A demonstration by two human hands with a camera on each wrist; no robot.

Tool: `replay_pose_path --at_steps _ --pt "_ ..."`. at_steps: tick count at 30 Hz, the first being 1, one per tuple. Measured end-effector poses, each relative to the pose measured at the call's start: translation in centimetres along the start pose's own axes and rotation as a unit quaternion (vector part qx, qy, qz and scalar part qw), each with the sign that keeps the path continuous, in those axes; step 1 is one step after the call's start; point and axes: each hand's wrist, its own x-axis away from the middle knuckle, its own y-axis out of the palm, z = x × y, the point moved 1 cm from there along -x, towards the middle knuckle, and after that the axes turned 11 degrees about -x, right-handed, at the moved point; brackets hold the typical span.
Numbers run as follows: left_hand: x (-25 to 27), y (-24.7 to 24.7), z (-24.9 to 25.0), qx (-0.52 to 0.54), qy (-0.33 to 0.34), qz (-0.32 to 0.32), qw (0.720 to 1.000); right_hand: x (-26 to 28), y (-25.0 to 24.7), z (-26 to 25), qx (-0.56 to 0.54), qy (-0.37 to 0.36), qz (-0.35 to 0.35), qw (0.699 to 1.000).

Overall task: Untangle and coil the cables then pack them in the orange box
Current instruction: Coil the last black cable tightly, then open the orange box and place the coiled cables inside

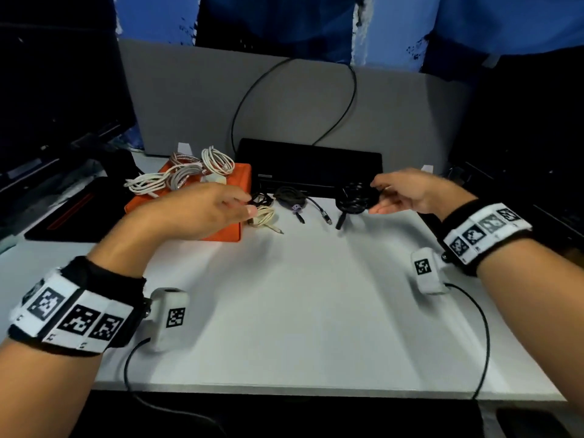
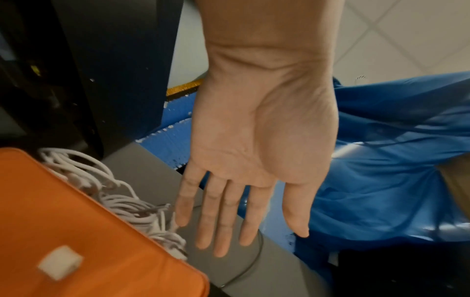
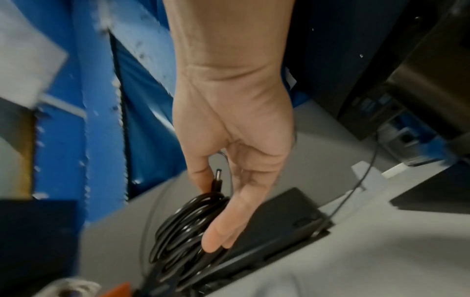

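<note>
The orange box (image 1: pixel 226 233) lies closed at the table's left, with several white coiled cables (image 1: pixel 177 177) piled on its lid. My left hand (image 1: pixel 243 207) hovers over the box's front right corner, fingers straight and empty; the left wrist view shows the open left hand (image 2: pixel 254 237) above the orange box (image 2: pixel 76 231) and the white cables (image 2: pixel 122 201). My right hand (image 1: pixel 376 197) pinches a black coiled cable (image 1: pixel 355 199) and holds it just above the table. In the right wrist view the black coil (image 3: pixel 183 231) sits between thumb and fingers, its plug (image 3: pixel 217 180) pointing up.
Between the hands a beige coil (image 1: pixel 264 216), a small black coil (image 1: pixel 261 199) and a dark cable with a purple tie (image 1: pixel 292 199) lie on the white table (image 1: pixel 300 311). A black device (image 1: pixel 316 165) stands behind, before a grey partition (image 1: pixel 189 99). A black pad (image 1: pixel 79 216) lies left.
</note>
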Motion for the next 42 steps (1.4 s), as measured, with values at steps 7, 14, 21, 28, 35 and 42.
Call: replay_pose_path --at_steps 7,14,21,28,35,42 --pt "-1.4 1.0 -2.6 -0.045 -0.011 -0.016 0.999 -6.8 1.0 2.4 0.022 0.077 0.044 0.996" --pt "-1.5 0.9 -2.8 -0.055 -0.006 -0.021 0.998 -9.6 4.6 2.5 -0.033 0.084 0.060 0.994" --pt "-1.2 0.6 -2.4 -0.057 -0.007 -0.022 0.998 -10.2 6.2 3.4 0.007 0.039 0.042 0.998" --pt "-1.2 0.7 -2.0 -0.049 -0.011 -0.019 0.999 -10.7 6.9 2.3 0.165 -0.036 0.118 0.979" --pt "-1.6 1.1 -2.5 -0.033 0.000 -0.011 0.999 -7.5 8.1 0.4 0.280 -0.098 0.065 0.953" --pt "0.4 -3.6 -3.3 0.141 0.024 0.167 0.976 -0.7 12.3 -1.9 0.342 -0.226 -0.048 0.911"
